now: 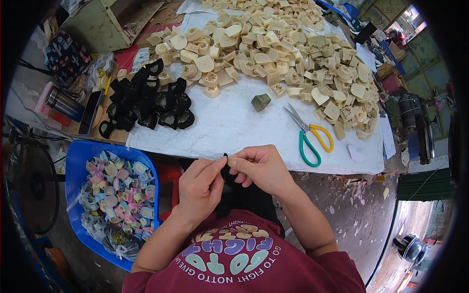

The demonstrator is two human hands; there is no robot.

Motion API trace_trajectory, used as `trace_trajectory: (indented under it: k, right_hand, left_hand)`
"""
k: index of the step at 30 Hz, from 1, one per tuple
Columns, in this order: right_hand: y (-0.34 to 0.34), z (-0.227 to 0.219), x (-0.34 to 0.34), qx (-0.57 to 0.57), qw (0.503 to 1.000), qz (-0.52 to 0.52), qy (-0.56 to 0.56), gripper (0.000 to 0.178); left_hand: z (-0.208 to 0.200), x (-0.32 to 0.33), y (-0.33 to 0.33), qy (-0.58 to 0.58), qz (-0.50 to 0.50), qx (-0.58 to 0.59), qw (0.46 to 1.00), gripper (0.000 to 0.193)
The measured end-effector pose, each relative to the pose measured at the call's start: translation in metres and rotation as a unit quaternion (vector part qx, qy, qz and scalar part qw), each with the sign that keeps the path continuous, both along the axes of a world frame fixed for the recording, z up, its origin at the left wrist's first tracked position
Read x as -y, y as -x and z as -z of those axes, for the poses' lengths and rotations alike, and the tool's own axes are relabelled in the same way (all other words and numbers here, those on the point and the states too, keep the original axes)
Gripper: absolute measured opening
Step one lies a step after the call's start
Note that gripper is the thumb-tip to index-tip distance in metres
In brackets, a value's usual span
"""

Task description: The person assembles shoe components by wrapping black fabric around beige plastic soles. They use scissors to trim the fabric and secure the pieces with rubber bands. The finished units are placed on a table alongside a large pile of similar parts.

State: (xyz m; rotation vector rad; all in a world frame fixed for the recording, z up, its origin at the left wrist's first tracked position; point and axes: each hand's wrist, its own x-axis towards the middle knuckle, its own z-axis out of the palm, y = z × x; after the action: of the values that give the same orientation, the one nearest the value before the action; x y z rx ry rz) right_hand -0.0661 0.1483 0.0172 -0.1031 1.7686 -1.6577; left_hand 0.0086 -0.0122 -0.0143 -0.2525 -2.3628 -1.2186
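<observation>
In front of my chest, at the near edge of the table, my hands come together. My left hand (200,184) is closed, its thumb and forefinger pinching a small black piece (225,156) that shows only in part. My right hand (261,168) pinches at the same spot, its other fingers curled. What the piece is cannot be made out, as the fingers cover most of it. Scissors (306,129) with one green and one yellow handle lie open beyond my right hand. Past my left hand sits a heap of black-covered pieces (146,100) shaped like shoe heels.
A large pile of cream heel-shaped pieces (273,53) spreads over the white-covered table (215,129). Near it lies a small dark green block (261,102). A blue tub (73,171) of pastel pieces stands at my left, beside a red stool (169,183). A metal flask (66,103) rests at far left.
</observation>
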Motion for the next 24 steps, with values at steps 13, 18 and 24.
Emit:
trace_trajectory:
  k: [13, 18, 24]
  right_hand:
    - [0.003, -0.004, 0.002, 0.000, 1.000, -0.008, -0.004, 0.014]
    - [0.001, 0.008, 0.001, -0.012, 0.998, 0.015, 0.055, 0.011]
    - [-0.007, 0.016, 0.005, -0.119, 0.992, 0.011, 0.043, 0.007]
  left_hand:
    - [0.000, 0.001, -0.001, 0.036, 0.007, -0.014, 0.999, 0.037]
    - [-0.009, -0.003, 0.001, -0.069, 0.013, 0.023, 0.997, 0.028]
    - [-0.009, -0.004, 0.005, -0.332, 0.016, 0.213, 0.919, 0.011]
